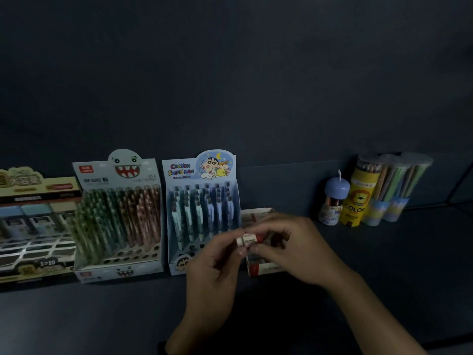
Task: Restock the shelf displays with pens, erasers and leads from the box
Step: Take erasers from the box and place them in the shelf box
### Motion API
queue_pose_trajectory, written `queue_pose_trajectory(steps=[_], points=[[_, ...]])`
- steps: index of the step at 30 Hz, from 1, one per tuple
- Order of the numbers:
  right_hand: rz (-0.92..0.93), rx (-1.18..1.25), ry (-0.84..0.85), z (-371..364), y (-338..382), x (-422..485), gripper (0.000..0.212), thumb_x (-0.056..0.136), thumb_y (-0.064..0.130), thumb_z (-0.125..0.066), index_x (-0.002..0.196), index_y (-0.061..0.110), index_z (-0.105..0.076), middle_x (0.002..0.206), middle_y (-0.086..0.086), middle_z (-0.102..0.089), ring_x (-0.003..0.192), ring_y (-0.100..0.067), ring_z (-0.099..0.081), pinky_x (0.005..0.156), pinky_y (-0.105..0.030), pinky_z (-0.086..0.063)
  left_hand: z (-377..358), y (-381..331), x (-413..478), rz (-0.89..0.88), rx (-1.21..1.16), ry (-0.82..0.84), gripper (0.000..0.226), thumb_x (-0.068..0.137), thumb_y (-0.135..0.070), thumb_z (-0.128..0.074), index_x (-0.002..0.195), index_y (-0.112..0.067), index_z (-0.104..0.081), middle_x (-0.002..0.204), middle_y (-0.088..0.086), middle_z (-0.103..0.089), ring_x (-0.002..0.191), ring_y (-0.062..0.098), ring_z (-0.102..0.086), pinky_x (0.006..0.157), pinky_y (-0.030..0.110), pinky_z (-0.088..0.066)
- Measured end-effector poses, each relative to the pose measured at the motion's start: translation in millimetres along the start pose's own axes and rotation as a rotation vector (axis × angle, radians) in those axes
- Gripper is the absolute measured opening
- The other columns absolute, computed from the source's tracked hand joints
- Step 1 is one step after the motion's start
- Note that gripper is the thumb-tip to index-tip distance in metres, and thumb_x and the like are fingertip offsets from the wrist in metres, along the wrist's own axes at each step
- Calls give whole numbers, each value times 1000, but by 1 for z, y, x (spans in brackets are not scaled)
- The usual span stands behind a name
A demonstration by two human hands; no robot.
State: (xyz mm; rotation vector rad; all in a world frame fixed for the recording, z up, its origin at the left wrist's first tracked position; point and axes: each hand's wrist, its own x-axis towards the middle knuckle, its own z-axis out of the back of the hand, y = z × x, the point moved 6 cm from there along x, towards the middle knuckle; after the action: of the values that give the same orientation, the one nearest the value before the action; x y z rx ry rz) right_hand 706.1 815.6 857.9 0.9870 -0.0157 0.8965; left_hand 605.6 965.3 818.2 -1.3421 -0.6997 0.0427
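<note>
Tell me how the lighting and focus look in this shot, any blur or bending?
Head view: dim throughout, the dark shelf swallowing detail; the eraser pinched between left hand and right hand is softly blurred; the leftmost display bends and smears toward the wide-angle edge; the Crayon Shinchan display reads sharpest.

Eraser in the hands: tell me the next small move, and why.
Probably lower the eraser into the red-and-white box just behind it. The left hand and right hand both pinch it right over that box in this view, and the box stands beside the Crayon Shin-chan pen display.
</note>
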Motion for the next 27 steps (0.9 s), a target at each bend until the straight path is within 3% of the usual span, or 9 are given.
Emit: queue_pose_trajectory(steps=[3,6,9,11,16,20,27], points=[[53,5,-55,2,-2,-1,28,82,18,-93,108,23,-85,109,18,-77,104,-6,-74,92,-29,-59,-3,1,-1,-23,14,12,45,98,1,-70,117,-40,-74,119,-8,-78,115,16,-74,97,37,-58],[121,-68,-25,2,-1,0,27,82,11,-91,107,21,-85,109,18,-77,103,-2,-74,92,-25,-58,-4,0,-1,-25,37,7,39,96,-5,-74,122,-34,-74,119,-13,-78,114,10,-74,97,32,-60],[54,-133,-7,17,-13,4,24,87,11,-85,107,26,-84,106,20,-76,102,1,-72,90,-21,-56,-4,-4,-2,-144,369,15,36,94,-26,-78,126,-36,-68,128,-26,-62,120,2,-62,100,16,-50],[-46,-215,-42,32,-28,11,19,92,20,-81,106,33,-81,104,23,-75,101,5,-69,91,-24,-56,-8,-3,-1,-223,588,63,32,92,-32,-79,123,-33,-69,127,-21,-55,121,7,-55,100,11,-39],[-173,-420,24,30,-62,34,6,96,26,-77,99,28,-81,99,13,-76,90,1,-68,85,-27,-56,-22,3,-6,-387,774,194,15,91,-31,-78,106,-29,-78,108,-15,-67,102,14,-58,86,27,-49],[-180,-500,79,11,-82,45,10,95,20,-74,92,27,-80,96,11,-76,87,-4,-69,82,-35,-59,-29,9,-6,-370,824,253,23,90,-16,-79,109,-30,-78,105,-15,-69,99,15,-56,79,26,-50],[-161,-684,78,-2,-88,52,17,95,20,-65,93,27,-79,108,5,-69,93,-18,-68,75,-42,-60,-30,11,-6,-368,812,268,25,90,-13,-79,108,-31,-78,104,-15,-67,96,14,-54,76,26,-47]])
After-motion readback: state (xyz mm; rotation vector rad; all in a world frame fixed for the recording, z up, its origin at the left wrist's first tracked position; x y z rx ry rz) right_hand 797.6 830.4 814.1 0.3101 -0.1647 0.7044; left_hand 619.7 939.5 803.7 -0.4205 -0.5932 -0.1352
